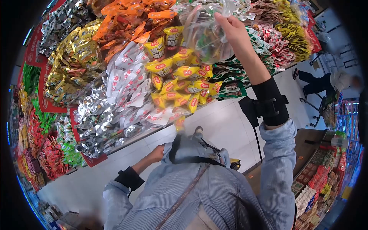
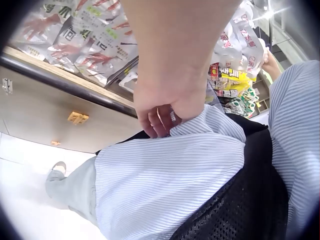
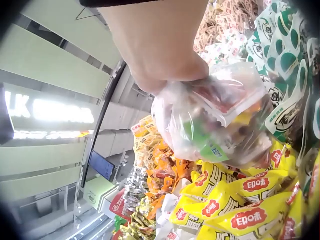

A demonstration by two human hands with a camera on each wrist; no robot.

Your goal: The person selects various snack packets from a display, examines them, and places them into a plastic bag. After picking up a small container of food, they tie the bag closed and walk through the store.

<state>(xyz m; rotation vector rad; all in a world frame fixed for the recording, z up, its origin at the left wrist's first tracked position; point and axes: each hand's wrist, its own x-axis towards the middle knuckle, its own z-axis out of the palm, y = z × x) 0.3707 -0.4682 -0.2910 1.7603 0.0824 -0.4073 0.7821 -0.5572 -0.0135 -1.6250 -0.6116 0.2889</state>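
Note:
My right hand (image 1: 234,32) grips the gathered top of a clear plastic bag (image 1: 205,40). In the right wrist view the bag (image 3: 215,122) hangs below the hand and has several wrapped snack packets in it, one with a green patch. It overlaps a heap of yellow snack packets (image 3: 240,205) and green-and-white packets (image 3: 287,107). My left hand (image 1: 156,153) is low at waist height, beside the front of the striped shirt (image 1: 163,189). Its fingers (image 2: 156,120) are loosely curled close against the shirt cloth, and the thumb is hidden.
Orange packets (image 1: 132,17), gold packets (image 1: 74,57), white packets (image 1: 128,76) and silver packets (image 1: 101,111) fill the display in front. Its edge runs along a pale tiled floor (image 1: 132,151). Another person (image 1: 322,80) stands by a cart at the right. More shelves (image 1: 320,172) are at lower right.

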